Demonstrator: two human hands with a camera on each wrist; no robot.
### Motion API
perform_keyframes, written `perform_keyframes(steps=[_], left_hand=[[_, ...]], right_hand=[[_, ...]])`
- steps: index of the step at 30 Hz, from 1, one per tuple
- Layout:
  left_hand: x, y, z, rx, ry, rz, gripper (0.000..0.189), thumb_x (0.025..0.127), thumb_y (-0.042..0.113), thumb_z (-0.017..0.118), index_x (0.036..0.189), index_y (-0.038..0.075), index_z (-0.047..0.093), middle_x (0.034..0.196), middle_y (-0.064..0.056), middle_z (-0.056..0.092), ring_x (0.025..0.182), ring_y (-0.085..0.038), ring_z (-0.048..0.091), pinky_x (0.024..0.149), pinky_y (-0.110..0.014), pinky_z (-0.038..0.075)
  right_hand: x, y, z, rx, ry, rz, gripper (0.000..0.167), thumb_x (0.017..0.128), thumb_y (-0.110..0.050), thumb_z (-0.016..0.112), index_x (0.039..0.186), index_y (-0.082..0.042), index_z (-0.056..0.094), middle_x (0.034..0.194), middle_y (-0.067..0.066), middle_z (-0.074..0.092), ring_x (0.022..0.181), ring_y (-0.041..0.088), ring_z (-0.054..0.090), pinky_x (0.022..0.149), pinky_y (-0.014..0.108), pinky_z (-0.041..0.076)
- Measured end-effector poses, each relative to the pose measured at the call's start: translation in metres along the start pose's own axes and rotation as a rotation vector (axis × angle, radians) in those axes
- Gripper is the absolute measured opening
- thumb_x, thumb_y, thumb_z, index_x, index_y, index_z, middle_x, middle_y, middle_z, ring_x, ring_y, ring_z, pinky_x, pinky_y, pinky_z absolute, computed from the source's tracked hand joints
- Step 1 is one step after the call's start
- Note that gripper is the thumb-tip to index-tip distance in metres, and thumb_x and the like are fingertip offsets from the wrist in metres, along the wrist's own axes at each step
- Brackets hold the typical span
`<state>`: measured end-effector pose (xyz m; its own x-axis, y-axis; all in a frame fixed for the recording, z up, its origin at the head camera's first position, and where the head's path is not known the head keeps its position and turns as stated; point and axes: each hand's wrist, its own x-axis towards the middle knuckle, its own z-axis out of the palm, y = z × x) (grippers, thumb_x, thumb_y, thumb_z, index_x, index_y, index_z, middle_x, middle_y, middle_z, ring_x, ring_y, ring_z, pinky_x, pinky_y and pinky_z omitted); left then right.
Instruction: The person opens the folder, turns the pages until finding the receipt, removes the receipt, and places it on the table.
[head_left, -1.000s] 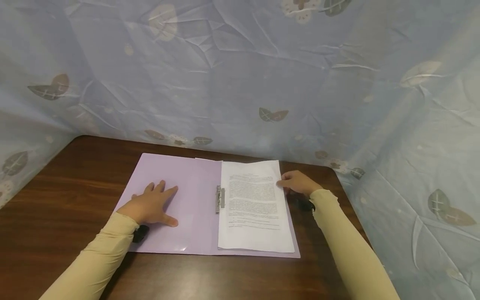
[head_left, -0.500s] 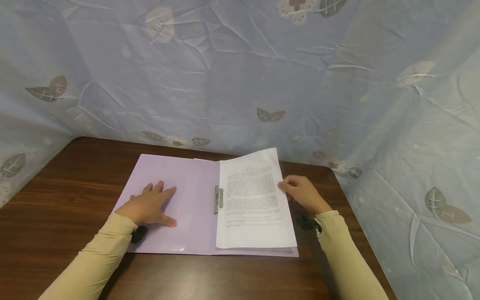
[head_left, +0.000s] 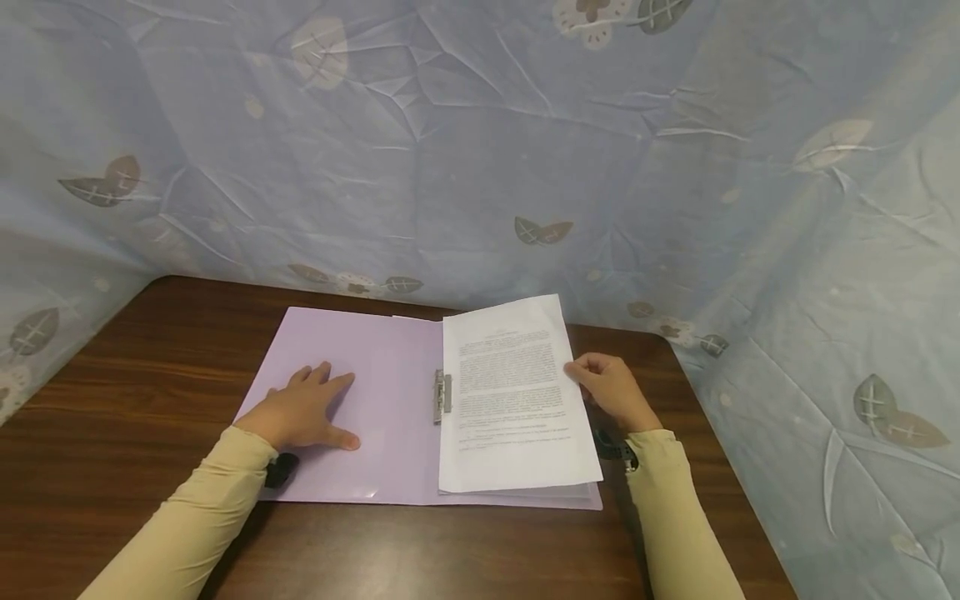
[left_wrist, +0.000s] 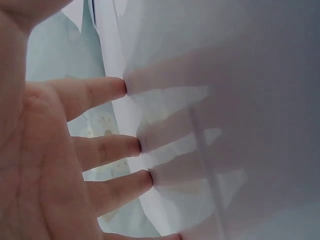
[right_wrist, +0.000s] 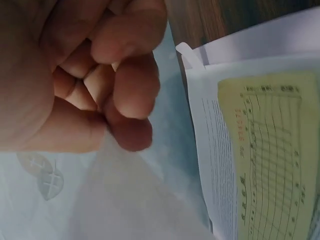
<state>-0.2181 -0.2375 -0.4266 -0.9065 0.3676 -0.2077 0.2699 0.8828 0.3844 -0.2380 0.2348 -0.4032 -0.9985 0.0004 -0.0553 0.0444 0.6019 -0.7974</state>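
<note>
An open lilac folder (head_left: 390, 467) lies on the table with a metal clip (head_left: 442, 396) at its middle. My left hand (head_left: 307, 408) rests on the folder's left cover, fingers spread; in the left wrist view its fingertips (left_wrist: 142, 145) touch the glossy cover. My right hand (head_left: 611, 387) pinches the right edge of a printed sheet (head_left: 517, 392), lifted at a slant above the other papers. In the right wrist view thumb and forefinger hold the sheet's edge (right_wrist: 125, 190). Beneath it a yellow printed slip (right_wrist: 275, 150) lies on white paper (right_wrist: 212, 130).
The dark wooden table (head_left: 360, 550) has rounded back corners. A blue cloth with leaf prints (head_left: 465, 167) hangs behind it and along both sides. Each wrist wears a dark strap, such as the right strap (head_left: 617, 450).
The sheet's right side has risen from the stack, its top corner now higher, and my right hand has moved slightly right with it. My left hand stays on the cover.
</note>
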Motion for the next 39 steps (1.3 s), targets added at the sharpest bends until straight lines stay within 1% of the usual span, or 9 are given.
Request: perform_keyframes(steps=[2, 4, 9, 13, 17, 20, 25, 31, 39], left_hand=[[0.001, 0.001, 0.001, 0.008, 0.019, 0.004, 0.114, 0.068, 0.066, 0.086, 0.154, 0.003, 0.045, 0.157, -0.041, 0.028, 0.143, -0.066, 0.024, 0.097, -0.089, 0.025], [0.002, 0.001, 0.002, 0.013, 0.032, 0.004, 0.114, 0.068, 0.067, 0.086, 0.153, 0.003, 0.047, 0.157, -0.041, 0.029, 0.142, -0.066, 0.025, 0.096, -0.089, 0.026], [0.002, 0.001, 0.001, 0.006, 0.027, -0.01, 0.115, 0.066, 0.067, 0.087, 0.152, 0.002, 0.048, 0.157, -0.041, 0.03, 0.142, -0.066, 0.026, 0.097, -0.088, 0.027], [0.003, -0.001, -0.005, -0.018, -0.034, -0.001, 0.112, 0.07, 0.067, 0.085, 0.154, 0.004, 0.046, 0.159, -0.04, 0.027, 0.145, -0.064, 0.022, 0.103, -0.084, 0.026], [0.004, -0.008, -0.013, -0.033, -0.083, 0.016, 0.103, 0.074, 0.054, 0.088, 0.154, 0.004, 0.046, 0.159, -0.04, 0.026, 0.145, -0.063, 0.022, 0.108, -0.078, 0.028], [0.005, -0.013, -0.017, -0.017, -0.08, 0.009, 0.101, 0.073, 0.047, 0.091, 0.152, 0.002, 0.047, 0.157, -0.041, 0.028, 0.143, -0.064, 0.025, 0.107, -0.079, 0.027], [0.007, -0.016, -0.018, -0.027, -0.073, -0.008, 0.104, 0.072, 0.048, 0.091, 0.152, -0.001, 0.046, 0.156, -0.044, 0.027, 0.142, -0.066, 0.023, 0.108, -0.079, 0.027], [0.008, -0.013, -0.016, -0.045, -0.076, -0.036, 0.106, 0.071, 0.048, 0.092, 0.153, -0.001, 0.045, 0.157, -0.043, 0.026, 0.143, -0.065, 0.022, 0.109, -0.078, 0.027], [0.008, -0.012, -0.017, -0.038, -0.067, -0.039, 0.106, 0.071, 0.047, 0.093, 0.152, -0.001, 0.046, 0.156, -0.043, 0.028, 0.143, -0.065, 0.025, 0.109, -0.077, 0.028]], right_hand=[[0.001, 0.002, -0.001, 0.007, -0.012, 0.011, 0.024, 0.101, -0.027, 0.067, 0.099, -0.004, 0.072, 0.075, 0.007, 0.061, 0.065, 0.02, 0.054, 0.057, 0.031, 0.046], [0.001, 0.003, -0.003, 0.005, -0.051, 0.022, 0.023, 0.099, -0.027, 0.069, 0.099, -0.003, 0.072, 0.074, 0.007, 0.061, 0.065, 0.02, 0.055, 0.058, 0.032, 0.048], [0.0, 0.004, -0.009, -0.038, -0.155, 0.017, 0.021, 0.097, -0.024, 0.072, 0.098, -0.003, 0.072, 0.071, 0.007, 0.062, 0.065, 0.021, 0.056, 0.06, 0.033, 0.049], [-0.002, 0.002, -0.011, -0.046, -0.145, 0.022, 0.022, 0.098, -0.024, 0.071, 0.094, -0.002, 0.071, 0.068, 0.007, 0.06, 0.061, 0.02, 0.054, 0.057, 0.032, 0.047], [-0.003, 0.001, -0.01, -0.024, -0.11, 0.049, 0.022, 0.098, -0.023, 0.072, 0.094, -0.002, 0.071, 0.068, 0.006, 0.058, 0.06, 0.019, 0.052, 0.055, 0.031, 0.046], [-0.002, 0.002, -0.009, -0.015, -0.088, 0.061, 0.022, 0.097, -0.023, 0.072, 0.094, -0.002, 0.071, 0.07, 0.006, 0.059, 0.059, 0.018, 0.052, 0.054, 0.03, 0.046], [0.002, 0.011, -0.009, -0.034, -0.071, 0.084, 0.023, 0.098, -0.025, 0.072, 0.095, -0.002, 0.072, 0.07, 0.006, 0.059, 0.058, 0.018, 0.052, 0.052, 0.029, 0.046], [0.004, 0.02, -0.013, -0.082, -0.12, 0.09, 0.027, 0.098, -0.03, 0.072, 0.092, -0.004, 0.072, 0.069, 0.006, 0.061, 0.06, 0.019, 0.055, 0.057, 0.032, 0.049], [0.003, 0.019, -0.016, -0.041, -0.149, 0.09, 0.027, 0.098, -0.029, 0.072, 0.091, -0.002, 0.072, 0.07, 0.007, 0.062, 0.062, 0.019, 0.055, 0.056, 0.031, 0.048]])
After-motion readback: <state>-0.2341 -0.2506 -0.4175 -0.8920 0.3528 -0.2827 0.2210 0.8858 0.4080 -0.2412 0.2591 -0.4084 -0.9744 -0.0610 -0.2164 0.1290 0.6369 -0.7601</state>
